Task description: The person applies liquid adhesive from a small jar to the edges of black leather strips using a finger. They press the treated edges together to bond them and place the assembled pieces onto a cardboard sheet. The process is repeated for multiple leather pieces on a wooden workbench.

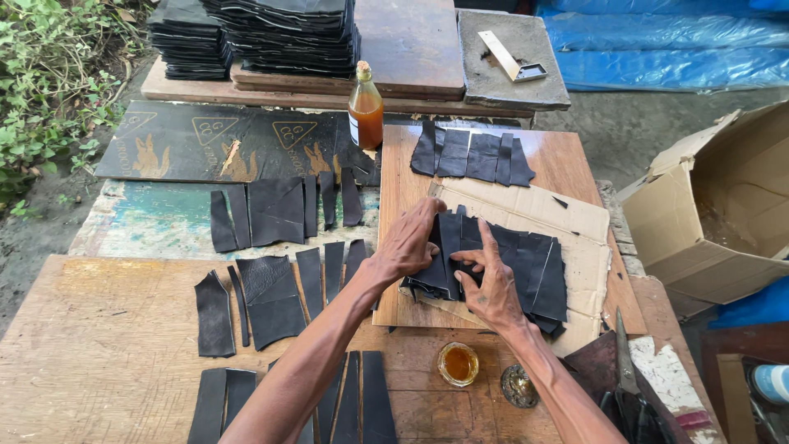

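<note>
Both hands, left [408,243] and right [491,284], press spread fingers flat on the leather stack [526,267] lying on cardboard [526,210] on the worktop [107,345]; the pieces look thin, limp, light, best lifted by an edge.

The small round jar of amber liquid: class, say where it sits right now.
In the head view, the small round jar stands on the wooden table near the bottom edge, just below the right hand and left of a dark round lid.
</note>
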